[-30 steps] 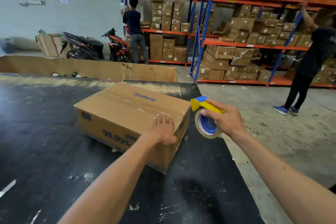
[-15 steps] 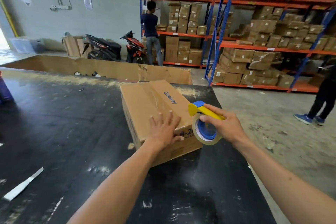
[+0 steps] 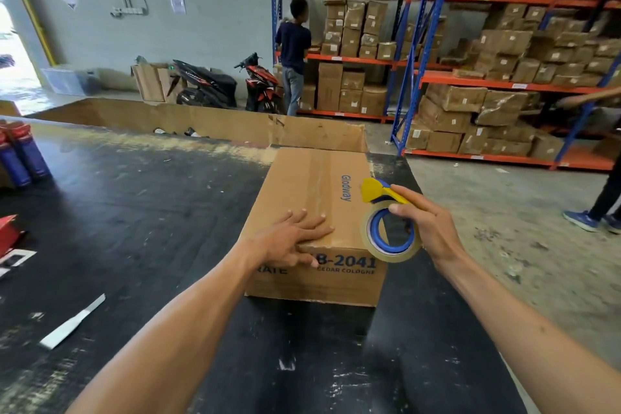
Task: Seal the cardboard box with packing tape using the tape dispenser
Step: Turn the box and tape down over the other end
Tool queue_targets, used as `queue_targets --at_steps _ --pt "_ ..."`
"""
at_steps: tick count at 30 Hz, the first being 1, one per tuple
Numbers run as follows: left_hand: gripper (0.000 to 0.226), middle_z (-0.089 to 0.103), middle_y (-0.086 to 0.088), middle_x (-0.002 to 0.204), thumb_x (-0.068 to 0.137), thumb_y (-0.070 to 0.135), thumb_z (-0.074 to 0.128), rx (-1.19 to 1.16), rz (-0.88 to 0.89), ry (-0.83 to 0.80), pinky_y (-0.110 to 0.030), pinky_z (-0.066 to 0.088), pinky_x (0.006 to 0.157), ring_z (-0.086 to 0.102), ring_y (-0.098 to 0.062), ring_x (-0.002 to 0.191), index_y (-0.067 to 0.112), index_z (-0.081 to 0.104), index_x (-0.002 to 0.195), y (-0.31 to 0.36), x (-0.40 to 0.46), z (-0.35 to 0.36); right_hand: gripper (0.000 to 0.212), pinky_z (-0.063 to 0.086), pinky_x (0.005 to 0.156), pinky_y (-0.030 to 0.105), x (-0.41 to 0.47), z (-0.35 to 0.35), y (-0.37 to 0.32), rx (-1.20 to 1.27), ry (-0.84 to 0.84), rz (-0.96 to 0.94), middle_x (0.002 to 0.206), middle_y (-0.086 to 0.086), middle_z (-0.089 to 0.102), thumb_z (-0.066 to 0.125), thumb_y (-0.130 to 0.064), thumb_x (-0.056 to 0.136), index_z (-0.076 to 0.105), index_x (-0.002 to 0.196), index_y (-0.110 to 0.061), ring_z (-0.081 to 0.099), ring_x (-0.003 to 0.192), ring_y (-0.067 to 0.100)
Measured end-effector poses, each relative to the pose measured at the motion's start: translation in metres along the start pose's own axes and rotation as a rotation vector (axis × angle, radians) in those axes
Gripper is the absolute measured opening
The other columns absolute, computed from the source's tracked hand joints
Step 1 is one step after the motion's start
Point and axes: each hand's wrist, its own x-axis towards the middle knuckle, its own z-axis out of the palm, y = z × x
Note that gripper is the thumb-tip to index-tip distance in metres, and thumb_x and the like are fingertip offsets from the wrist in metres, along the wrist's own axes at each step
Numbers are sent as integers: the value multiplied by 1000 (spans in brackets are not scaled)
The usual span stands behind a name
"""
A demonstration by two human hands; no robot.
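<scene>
Head cam view here: the cardboard box (image 3: 316, 212) has swung around on the black counter (image 3: 134, 228) compared with a second ago. Back then it sat corner-on with a long side facing the camera; now its short end faces the person and the centre seam runs straight away from them. I read that as lining the seam up so the tape can be pulled along it in one pass, so the sealing itself looks about to begin rather than underway.

The left hand (image 3: 289, 239) lies flat on the near edge of the box top, fingers spread, thumb hooked over the front face, pinning it in place with nothing clasped in it. The right hand (image 3: 426, 225) has its grip closed around the tape dispenser (image 3: 386, 222), holding it just beside the box's near right corner, yellow head pointing up and away. It doesn't look like it's touching the cardboard yet, though that's a close call from this angle.

Hard-to-tell stuff: there's a shiny strip along the seam that could be tape already laid, but the blur makes it iffy. I can't see a loose tape end on the roll. The left hand covers part of the print on the front face. The far end of the box isn't visible.
</scene>
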Motion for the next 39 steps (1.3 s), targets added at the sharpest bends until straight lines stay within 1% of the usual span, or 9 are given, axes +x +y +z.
queue_targets --at_steps 6,11,18,20,23,27,32,36,39 --pt "79 -2 12 165 92 61 52 -9 11 -3 -50 -5 122 -7 -30 151 48 5 154 3 -1 -2 42 50 66 13 -5 13 -2 -14 -76 -20 103 -8 77 80 -16 80 73 121 -24 68 82 -3" --pt "80 -1 13 165 91 61 53 -24 22 15 -45 -6 121 -6 -30 152 47 6 154 3 -3 0 44 51 71 12 -9 16 -2 -5 -66 -35 104 -8 77 81 -16 79 73 122 -21 70 88 -2" --pt "83 -1 10 166 91 58 55 1 4 48 -49 -9 121 -6 -21 151 42 5 156 7 -6 -1 47 52 87 26 -18 19 -5 -77 -105 -57 111 -11 75 85 -25 76 73 121 -32 69 103 7" --pt "80 11 3 165 92 45 60 -261 -50 144 -45 3 123 4 -18 152 32 15 157 16 -12 -5 47 52 83 24 -25 18 -5 -144 -125 -98 112 -10 74 86 -28 75 73 120 -37 68 102 9" --pt "52 48 -2 150 101 42 48 -1069 -166 361 -30 41 105 46 -17 136 22 42 149 39 -25 -25 50 46 69 18 -35 16 -3 -342 -107 -277 95 -8 65 85 -34 75 70 123 -40 61 85 8" --pt "66 67 -24 123 100 58 36 -1888 -309 277 -50 48 103 66 -37 113 4 58 130 41 -38 -53 54 43 68 22 -39 17 -8 -459 -89 -525 85 -6 56 84 -33 77 68 129 -28 56 80 15" --pt "69 62 -33 125 97 55 46 -2123 -267 173 -52 45 105 62 -45 115 -5 50 132 45 -59 -73 55 39 65 16 -43 27 -19 -566 -56 -742 88 -1 53 76 -44 80 67 130 -21 54 78 11" --pt "61 64 -26 126 94 45 59 -1981 -295 170 -47 52 99 65 -37 115 -3 53 131 56 -72 -83 54 37 70 8 -51 42 -8 -688 -133 -749 99 -25 48 77 -48 79 65 130 -34 54 86 -3" --pt "52 66 -22 125 90 29 70 -1973 -379 223 -41 58 89 68 -31 110 -2 56 129 52 -82 -77 54 39 71 11 -55 51 -4 -626 -149 -761 99 -17 52 76 -46 80 66 131 -28 55 87 2"
